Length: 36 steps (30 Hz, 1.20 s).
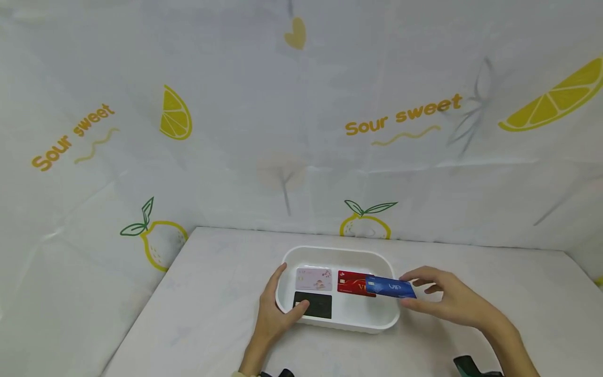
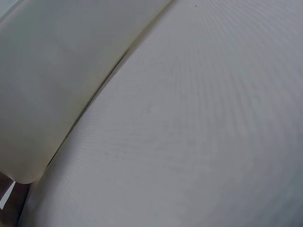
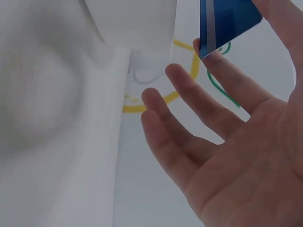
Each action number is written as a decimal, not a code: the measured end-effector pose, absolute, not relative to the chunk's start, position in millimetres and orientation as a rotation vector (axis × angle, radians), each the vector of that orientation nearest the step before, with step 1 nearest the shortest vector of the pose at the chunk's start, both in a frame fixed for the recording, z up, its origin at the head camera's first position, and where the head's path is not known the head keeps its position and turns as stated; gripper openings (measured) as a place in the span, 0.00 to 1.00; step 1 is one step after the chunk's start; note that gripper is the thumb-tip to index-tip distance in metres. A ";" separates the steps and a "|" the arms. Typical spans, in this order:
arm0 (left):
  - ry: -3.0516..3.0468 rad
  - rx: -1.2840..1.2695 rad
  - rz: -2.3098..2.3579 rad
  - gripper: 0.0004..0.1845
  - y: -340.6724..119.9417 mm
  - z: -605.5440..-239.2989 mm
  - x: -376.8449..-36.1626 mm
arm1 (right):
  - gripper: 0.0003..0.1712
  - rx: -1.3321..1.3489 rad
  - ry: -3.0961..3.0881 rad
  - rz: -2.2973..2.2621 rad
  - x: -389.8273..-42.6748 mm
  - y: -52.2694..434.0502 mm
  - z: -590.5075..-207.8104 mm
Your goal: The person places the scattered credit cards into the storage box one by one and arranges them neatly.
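A white tray (image 1: 346,326) on the table holds several cards. My left hand (image 1: 275,319) grips its left end, fingers outside the wall and thumb over the rim, its tip overlapping the black card (image 1: 319,306). Behind that lies a pale pink card (image 1: 313,279). My right hand (image 1: 447,296) pinches a blue VIP card (image 1: 388,287) by its right end between thumb and index finger, over the tray's right side. The blue card partly covers the red card (image 1: 350,283). In the right wrist view the other fingers (image 3: 203,104) are spread, and the blue card's striped back shows.
A white tabletop (image 1: 207,293) extends around the tray. Behind it hangs a white sheet (image 1: 245,131) printed with lemons and lettering. Dark wrist straps show at the bottom edge of the head view.
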State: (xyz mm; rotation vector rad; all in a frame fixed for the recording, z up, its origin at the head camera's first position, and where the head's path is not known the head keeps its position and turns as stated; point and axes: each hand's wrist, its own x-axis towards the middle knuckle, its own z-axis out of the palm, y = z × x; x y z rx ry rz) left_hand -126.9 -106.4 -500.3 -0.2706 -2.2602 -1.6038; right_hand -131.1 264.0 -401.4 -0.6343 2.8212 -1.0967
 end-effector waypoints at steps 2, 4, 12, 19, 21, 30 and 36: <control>-2.264 -0.270 -1.600 0.50 -106.5 -500.6 -127.1 | 0.21 -0.619 2.798 -1.094 -131.1 259.0 -401.4; -2.267 -0.272 -1.595 0.50 -106.6 -500.9 -127.2 | 0.22 -0.602 2.775 -1.087 -131.5 254.2 -401.4; -2.269 -0.269 -1.585 0.50 -106.6 -500.4 -127.6 | 0.21 -0.606 2.736 -1.096 -131.0 238.0 -402.5; -2.262 -0.274 -1.583 0.50 -106.8 -500.6 -127.8 | 0.21 -0.526 2.757 -1.002 -129.7 221.4 -405.0; -2.264 -0.276 -1.571 0.50 -106.9 -501.2 -128.0 | 0.22 -0.495 2.766 -0.965 -129.2 216.5 -406.1; -2.274 -0.270 -1.575 0.50 -106.7 -501.3 -127.1 | 0.25 -0.509 2.782 -0.963 -130.4 202.2 -411.2; -2.272 -0.287 -1.559 0.49 -107.9 -502.6 -127.9 | 0.27 -0.464 2.765 -0.954 -132.3 195.4 -413.7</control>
